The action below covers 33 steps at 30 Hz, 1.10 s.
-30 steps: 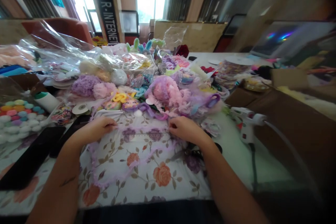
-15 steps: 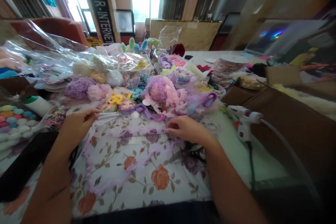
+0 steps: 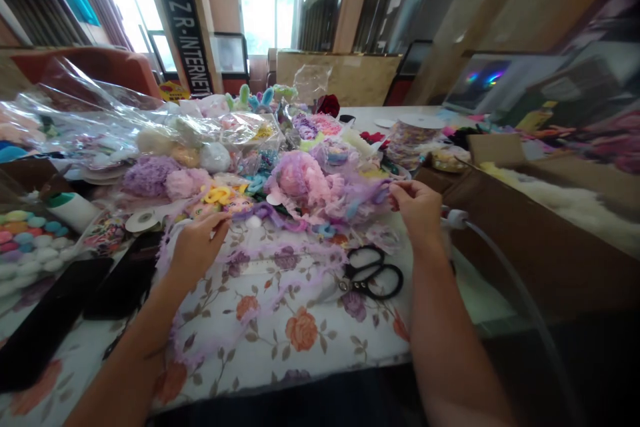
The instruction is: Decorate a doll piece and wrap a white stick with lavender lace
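Observation:
My right hand point(image 3: 416, 203) is raised at the right of the pile, thumb and finger pinched on a lilac frilly trim point(image 3: 381, 188). My left hand point(image 3: 197, 243) is closed at the front of the pile, beside small yellow-topped trinkets point(image 3: 225, 197); what its fingertips hold is hidden. More lilac trim point(image 3: 200, 353) lies in a loose loop on the flowered cloth point(image 3: 270, 360). A clear ruler point(image 3: 265, 263) lies flat between my hands. Black-handled scissors point(image 3: 375, 273) rest below my right hand.
A heap of pink and purple fluffy material point(image 3: 303, 180) and plastic bags point(image 3: 100, 113) spreads behind my hands. Two dark phone-like slabs point(image 3: 53, 313) lie at left near pompoms point(image 3: 37, 240). A cardboard box point(image 3: 540, 233) stands at right, with a glue stick point(image 3: 520, 280) before it.
My right hand has moved right and up, away from the ruler, uncovering the scissors. My left hand has shifted right, showing a second dark slab. The camera view has turned slightly.

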Tool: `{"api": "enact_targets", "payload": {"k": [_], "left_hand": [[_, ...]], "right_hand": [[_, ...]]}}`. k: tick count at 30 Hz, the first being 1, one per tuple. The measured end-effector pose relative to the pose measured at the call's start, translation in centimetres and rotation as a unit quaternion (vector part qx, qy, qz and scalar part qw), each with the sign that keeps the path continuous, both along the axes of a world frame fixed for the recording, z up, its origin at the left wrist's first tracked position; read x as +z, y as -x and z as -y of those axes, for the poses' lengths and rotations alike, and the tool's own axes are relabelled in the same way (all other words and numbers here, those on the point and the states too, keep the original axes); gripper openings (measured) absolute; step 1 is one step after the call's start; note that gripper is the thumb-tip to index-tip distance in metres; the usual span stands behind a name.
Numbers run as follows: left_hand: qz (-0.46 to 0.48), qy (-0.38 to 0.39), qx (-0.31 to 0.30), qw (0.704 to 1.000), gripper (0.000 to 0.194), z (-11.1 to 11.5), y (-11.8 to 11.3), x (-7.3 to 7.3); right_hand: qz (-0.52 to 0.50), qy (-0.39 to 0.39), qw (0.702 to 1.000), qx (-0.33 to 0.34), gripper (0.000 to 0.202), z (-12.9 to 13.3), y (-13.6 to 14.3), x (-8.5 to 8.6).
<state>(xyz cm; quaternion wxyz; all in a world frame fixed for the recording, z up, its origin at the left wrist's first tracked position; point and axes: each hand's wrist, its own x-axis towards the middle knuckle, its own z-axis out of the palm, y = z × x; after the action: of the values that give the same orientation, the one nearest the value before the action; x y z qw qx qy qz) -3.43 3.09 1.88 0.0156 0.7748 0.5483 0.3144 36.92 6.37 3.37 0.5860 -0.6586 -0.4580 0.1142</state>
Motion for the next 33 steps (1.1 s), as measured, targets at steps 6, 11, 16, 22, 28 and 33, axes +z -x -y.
{"api": "enact_targets", "payload": {"k": [6,11,16,22,28,33], "left_hand": [[0.048,0.017,-0.019,0.999,0.033,-0.1,-0.5,1.9],[-0.019,0.077,-0.119,0.990,0.032,-0.6,-3.0,4.5],[-0.149,0.111,-0.290,0.939,0.033,-1.6,-10.5,6.1],[-0.145,0.005,-0.372,0.917,0.083,-5.0,-19.9,4.5],[-0.167,-0.021,-0.377,0.911,0.068,-9.1,-22.6,2.6],[-0.219,-0.030,-0.296,0.929,0.047,-11.7,-20.7,2.3]], "right_hand": [[0.189,0.072,0.978,0.045,0.037,-0.3,1.6,-1.2],[0.225,0.052,0.968,0.096,0.046,-0.2,2.8,-1.2],[0.230,0.036,0.960,0.155,0.044,-0.7,3.4,-1.7],[0.298,0.022,0.936,0.184,0.037,-0.9,3.8,-2.8],[0.346,0.024,0.920,0.180,0.032,-0.3,3.9,-2.6],[0.312,0.043,0.949,0.020,0.036,1.0,2.1,-1.0]]}}
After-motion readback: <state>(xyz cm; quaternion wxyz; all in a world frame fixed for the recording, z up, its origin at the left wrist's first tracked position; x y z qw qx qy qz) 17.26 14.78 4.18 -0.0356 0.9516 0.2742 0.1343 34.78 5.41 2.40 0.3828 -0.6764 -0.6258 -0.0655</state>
